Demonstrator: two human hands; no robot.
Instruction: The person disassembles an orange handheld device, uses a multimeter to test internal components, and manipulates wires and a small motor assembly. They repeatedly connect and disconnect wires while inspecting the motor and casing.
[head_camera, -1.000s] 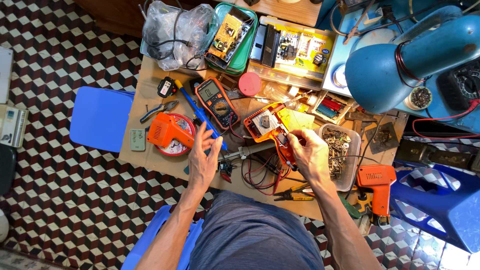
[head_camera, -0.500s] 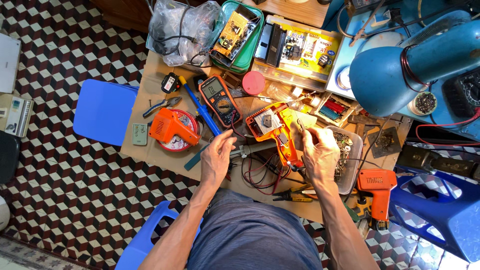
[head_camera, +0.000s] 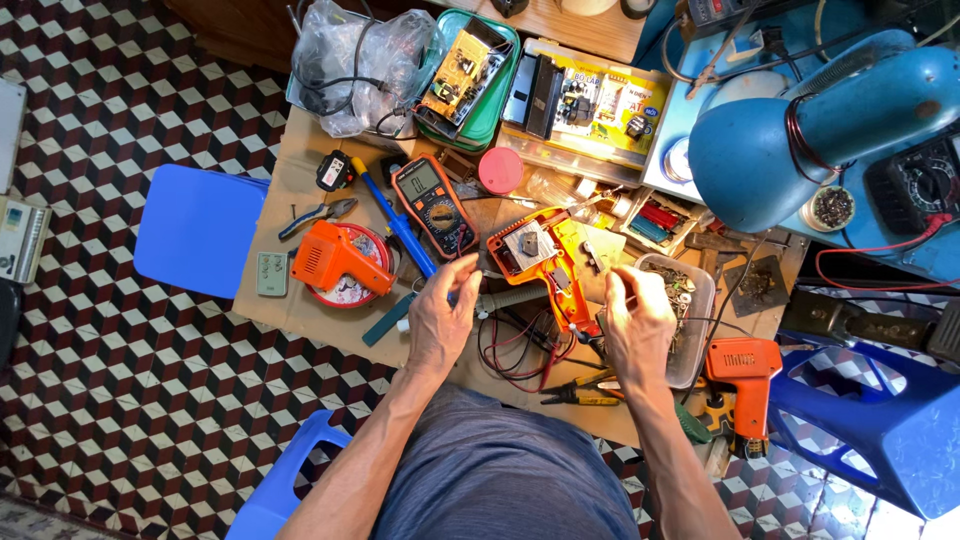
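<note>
Checkered tile floor (head_camera: 120, 400), cluttered wooden desk (head_camera: 290, 310). Head view: opened orange power tool (head_camera: 545, 265), casing off, lies between my hands, long axis slanting from upper left toward lower right. My left hand (head_camera: 440, 315), fingers curled, pinches something small just left of it; what, I cannot tell. My right hand (head_camera: 640, 320), closed on a thin tool, sits at its lower right end, nearer. Orange multimeter (head_camera: 432, 205), orange glue gun (head_camera: 335, 260), red leads (head_camera: 515, 350), pliers (head_camera: 580, 390) nearby.

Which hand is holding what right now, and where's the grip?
Left hand pinches something small at its fingertips, beside the grey cylinder end of the opened orange power tool; what exactly cannot be told. Right hand curls at the tool's lower edge; its grip is hidden.
</note>
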